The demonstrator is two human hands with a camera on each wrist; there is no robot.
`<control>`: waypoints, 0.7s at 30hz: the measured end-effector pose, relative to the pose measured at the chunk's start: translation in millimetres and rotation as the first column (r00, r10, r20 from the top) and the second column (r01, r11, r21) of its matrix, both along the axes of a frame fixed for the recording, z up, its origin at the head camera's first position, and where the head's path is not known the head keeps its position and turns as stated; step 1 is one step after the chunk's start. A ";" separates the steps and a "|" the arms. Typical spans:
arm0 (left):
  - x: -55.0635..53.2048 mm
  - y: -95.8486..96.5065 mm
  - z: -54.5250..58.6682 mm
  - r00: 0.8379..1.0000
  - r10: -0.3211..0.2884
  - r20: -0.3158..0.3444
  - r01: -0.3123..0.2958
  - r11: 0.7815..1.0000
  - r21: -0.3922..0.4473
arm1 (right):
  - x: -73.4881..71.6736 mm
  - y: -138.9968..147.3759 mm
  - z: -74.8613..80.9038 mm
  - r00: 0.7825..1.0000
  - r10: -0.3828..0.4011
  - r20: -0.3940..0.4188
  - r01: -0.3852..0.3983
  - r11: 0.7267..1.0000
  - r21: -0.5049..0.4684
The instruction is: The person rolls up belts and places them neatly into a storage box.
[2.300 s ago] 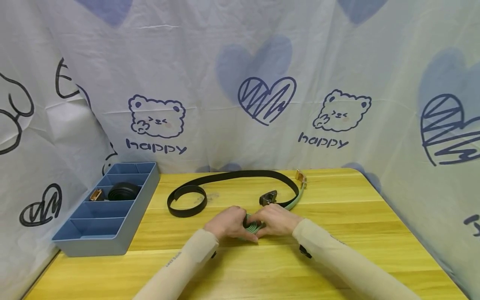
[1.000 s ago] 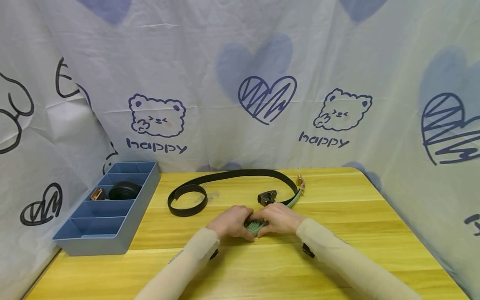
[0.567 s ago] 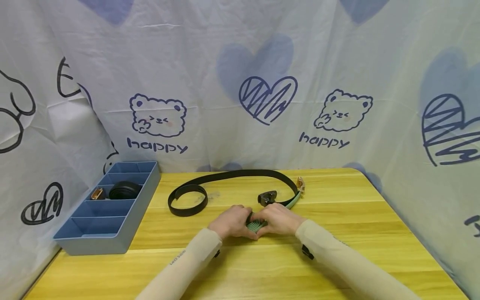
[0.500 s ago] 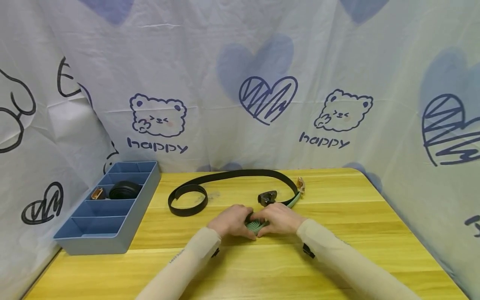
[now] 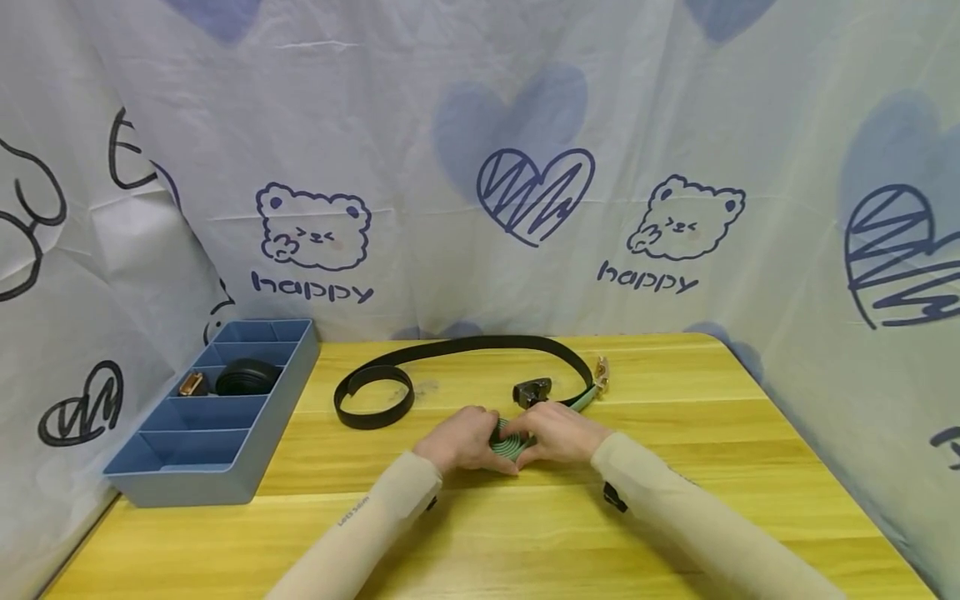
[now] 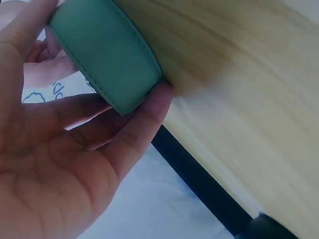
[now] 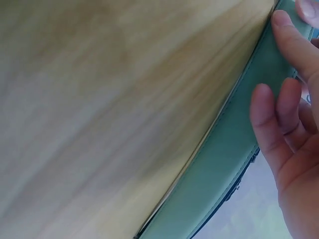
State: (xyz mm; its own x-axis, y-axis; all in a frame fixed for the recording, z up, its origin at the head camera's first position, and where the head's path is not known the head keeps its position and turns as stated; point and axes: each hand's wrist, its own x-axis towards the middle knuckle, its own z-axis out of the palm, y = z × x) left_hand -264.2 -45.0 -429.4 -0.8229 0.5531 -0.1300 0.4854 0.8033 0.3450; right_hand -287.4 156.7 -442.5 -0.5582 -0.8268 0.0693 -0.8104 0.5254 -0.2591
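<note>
A green belt (image 5: 510, 447) is wound into a coil on the table, standing on its edge between the hands. My left hand (image 5: 459, 440) holds the coil's left side, with fingertips against the outer turn of the green belt (image 6: 107, 57) in the left wrist view. From the right, my right hand (image 5: 561, 432) holds the coil, its thumb and fingers curved round it. In the right wrist view the belt's unrolled length (image 7: 214, 169) runs past the fingers. That length leads back to a gold buckle (image 5: 602, 377). The hands partly hide the coil.
Behind the hands lies a black belt (image 5: 480, 342), loosely looped at its left end, with a dark buckle (image 5: 534, 391) near my right hand. A blue divided tray (image 5: 251, 467) stands at left, holding a coiled black belt (image 5: 247, 377) with a gold buckle (image 5: 192, 384).
The gold buckle has shifted slightly nearer the hands, and the loose green length looks a little shorter than at first. Both hands stay round the coil; the black belt and tray keep their places.
</note>
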 end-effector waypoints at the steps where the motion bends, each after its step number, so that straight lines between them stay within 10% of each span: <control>1: -0.9 -0.2 0.1 1.000 -0.001 0.000 0.001 1.000 0.006 | -0.3 0.5 0.0 1.000 0.000 0.001 0.000 1.000 0.002; 21: 3.7 0.6 -0.6 0.999 -0.026 -0.024 0.025 0.999 -0.021 | 2.6 -0.6 1.4 0.999 -0.024 0.023 0.023 0.999 0.032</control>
State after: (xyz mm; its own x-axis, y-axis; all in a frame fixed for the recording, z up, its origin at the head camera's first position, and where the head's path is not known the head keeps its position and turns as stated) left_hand -260.6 -44.4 -430.0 -0.8117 0.5713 -0.1217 0.5139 0.7974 0.3163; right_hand -284.8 156.2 -441.2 -0.5787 -0.8150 0.0295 -0.7916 0.5526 -0.2606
